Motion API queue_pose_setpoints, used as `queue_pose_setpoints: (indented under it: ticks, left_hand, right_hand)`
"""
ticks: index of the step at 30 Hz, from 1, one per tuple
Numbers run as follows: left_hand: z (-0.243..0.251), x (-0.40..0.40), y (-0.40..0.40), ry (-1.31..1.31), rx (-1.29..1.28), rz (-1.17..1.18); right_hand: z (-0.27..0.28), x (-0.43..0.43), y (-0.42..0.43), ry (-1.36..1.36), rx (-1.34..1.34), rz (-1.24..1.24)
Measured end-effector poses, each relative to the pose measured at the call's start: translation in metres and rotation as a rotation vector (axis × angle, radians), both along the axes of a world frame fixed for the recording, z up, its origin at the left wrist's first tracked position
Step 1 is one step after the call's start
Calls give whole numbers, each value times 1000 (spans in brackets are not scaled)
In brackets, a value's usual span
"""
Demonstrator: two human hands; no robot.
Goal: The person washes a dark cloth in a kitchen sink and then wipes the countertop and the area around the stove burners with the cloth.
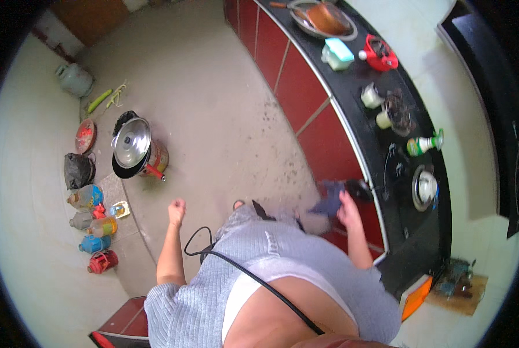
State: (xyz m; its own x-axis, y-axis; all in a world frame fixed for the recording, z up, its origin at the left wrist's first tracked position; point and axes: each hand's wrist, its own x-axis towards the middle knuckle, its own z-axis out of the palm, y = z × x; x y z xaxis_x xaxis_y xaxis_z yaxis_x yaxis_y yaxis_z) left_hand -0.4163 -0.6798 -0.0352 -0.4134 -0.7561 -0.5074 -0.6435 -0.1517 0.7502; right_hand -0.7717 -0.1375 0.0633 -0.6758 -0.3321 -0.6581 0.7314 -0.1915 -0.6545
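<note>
My right hand [349,209] grips a dark blue cloth [328,201], which hangs blurred in front of the red cabinet doors [329,143]. Close beside the cloth is a black rounded object [359,190] at the counter's front edge; its kind is unclear. Out to the other side, my left hand [177,212] is curled into a loose fist over the floor, and I see nothing in it. Beyond that hand, a black pan with a red handle [156,172] sits on a printed tin [159,157]. A shiny metal lid [132,142] leans over the pan.
On the black countertop [409,243] stand a green-and-white spray bottle [424,144], a metal bowl [420,189], a red basket [379,54] and jars. Bottles [85,196], a red thermos [102,262] and a gas cylinder [75,80] line the wall. A black cable [259,280] crosses my chest.
</note>
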Motion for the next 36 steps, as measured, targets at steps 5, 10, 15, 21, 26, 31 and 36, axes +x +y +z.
queue_pose_setpoints:
  ticks: [5,10,15,21,26,31,36]
  left_hand:
    - [174,-73,-54,516,-238,11]
    - [355,-121,-63,1010,-614,-103]
    - [472,-146,-49,1665,-1053,-310]
    - [523,-238,-82,1517,-1530,-505]
    - [548,-317,-150,1788,-960,-764]
    - [551,-399,-224,1262,-1863,149]
    - [558,-417,-324,1643,-366,-920]
  right_hand:
    - [60,-63,-98,73,-99,-36]
    - [90,-167,-140,214,-73,-73]
    - [80,-306,-175,264,-40,-201]
    - [49,-409,-223,628,778,-304]
    - [30,-353,-349,782,1575,486]
    - [-5,-370,-521,899,861,858]
    - [18,-403,-765,1197,527,1140]
